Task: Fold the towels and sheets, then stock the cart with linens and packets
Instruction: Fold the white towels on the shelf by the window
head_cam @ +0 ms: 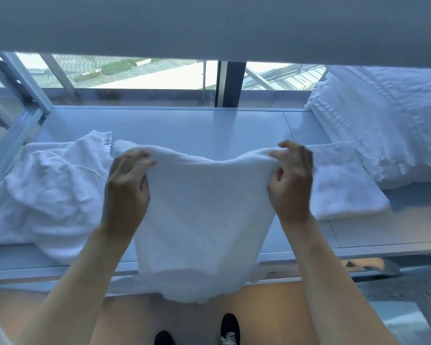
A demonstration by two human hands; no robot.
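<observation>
At the left edge of the pale surface (189, 125), a heap of unfolded white towels (47, 185) lies crumpled, one corner turned up to show a small printed tag (107, 139). Just right of the heap, the left hand (126, 188) pinches the top left corner of a white towel (204, 220), fingers curled over the upper hem and thumb behind the cloth. The towel hangs between both hands over the middle of the surface; its top edge sags slightly in the centre and its lower part drapes past the near edge of the surface toward the floor (271, 314). The right hand (291, 185) grips the top right corner the same way, fingertips bunching the hem. Beside that hand, touching it in this view, a folded white towel (343, 185) lies flat near the right end of the surface. Behind it, at the far right corner, a tall stack of folded white linens (383, 115) rests against the window (147, 73). Below, two dark shoes (229, 329) stand on the floor.
</observation>
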